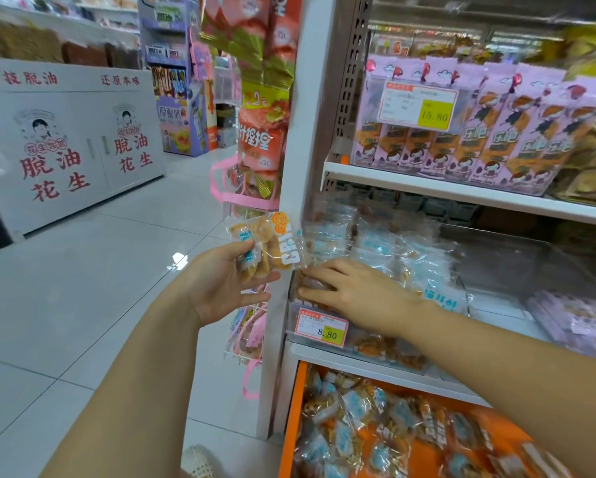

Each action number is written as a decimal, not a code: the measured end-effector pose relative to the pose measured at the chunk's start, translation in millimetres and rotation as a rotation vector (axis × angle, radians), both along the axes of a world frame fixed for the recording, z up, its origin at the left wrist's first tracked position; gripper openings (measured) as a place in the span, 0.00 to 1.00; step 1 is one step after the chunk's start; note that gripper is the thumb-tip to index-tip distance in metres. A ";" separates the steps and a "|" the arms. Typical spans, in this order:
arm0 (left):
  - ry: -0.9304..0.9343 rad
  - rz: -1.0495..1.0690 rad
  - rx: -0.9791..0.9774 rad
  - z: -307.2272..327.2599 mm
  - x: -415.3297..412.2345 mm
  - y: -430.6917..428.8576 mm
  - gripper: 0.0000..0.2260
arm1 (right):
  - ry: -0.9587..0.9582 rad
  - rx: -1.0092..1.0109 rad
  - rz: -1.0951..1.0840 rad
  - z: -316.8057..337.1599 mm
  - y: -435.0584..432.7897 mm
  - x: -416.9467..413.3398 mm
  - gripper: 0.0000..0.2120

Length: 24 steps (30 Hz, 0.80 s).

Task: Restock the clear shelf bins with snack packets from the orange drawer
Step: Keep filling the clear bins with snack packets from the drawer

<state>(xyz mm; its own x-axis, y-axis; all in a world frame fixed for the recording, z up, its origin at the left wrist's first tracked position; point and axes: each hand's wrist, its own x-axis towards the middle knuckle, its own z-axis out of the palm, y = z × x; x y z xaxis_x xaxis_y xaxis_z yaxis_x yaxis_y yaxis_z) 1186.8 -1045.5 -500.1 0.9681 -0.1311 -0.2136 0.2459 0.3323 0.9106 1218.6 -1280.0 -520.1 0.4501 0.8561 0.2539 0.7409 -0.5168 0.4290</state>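
Left hand [220, 281] grips packets [272, 243] near 8.80 tag [322, 327].

Clear snack pkts [376, 243] heaped in shelf bin [355, 343] & orange drawer [295, 426] below

Tag [322, 327] on clear bin [292, 319] reads 8.80; upper shelf tag [417, 105] reads 15.80.

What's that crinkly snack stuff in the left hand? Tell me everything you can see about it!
The snack packets are a small bunch in clear shiny wrap, with white block letters, an orange swirl and a blue label. Golden-brown round pieces show inside. The left hand holds them up, thumb across the front, just left of the clear shelf bin.
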 end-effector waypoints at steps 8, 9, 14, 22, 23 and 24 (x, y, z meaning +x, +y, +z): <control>-0.008 0.007 0.003 0.1 4.5 2.0 0.13 | -0.024 0.040 -0.044 -5.1 -9.2 -9.6 0.33; -0.007 0.007 0.004 0.1 4.9 1.2 0.13 | -0.024 0.039 -0.038 -5.4 -5.6 -10.0 0.32; -0.004 -0.014 0.018 0.4 2.5 -3.0 0.14 | -0.041 0.010 -0.054 -7.7 -13.2 -12.8 0.36; -0.033 -0.071 0.016 1.8 -8.4 -15.2 0.09 | -0.019 0.178 -0.007 9.8 -28.7 -30.7 0.22; -0.050 -0.096 0.024 2.6 -10.7 -19.4 0.08 | 0.014 0.237 -0.012 13.0 -33.0 -35.5 0.17; -0.073 -0.131 0.041 3.6 -13.7 -24.6 0.07 | 0.058 0.309 -0.035 17.0 -38.4 -42.2 0.13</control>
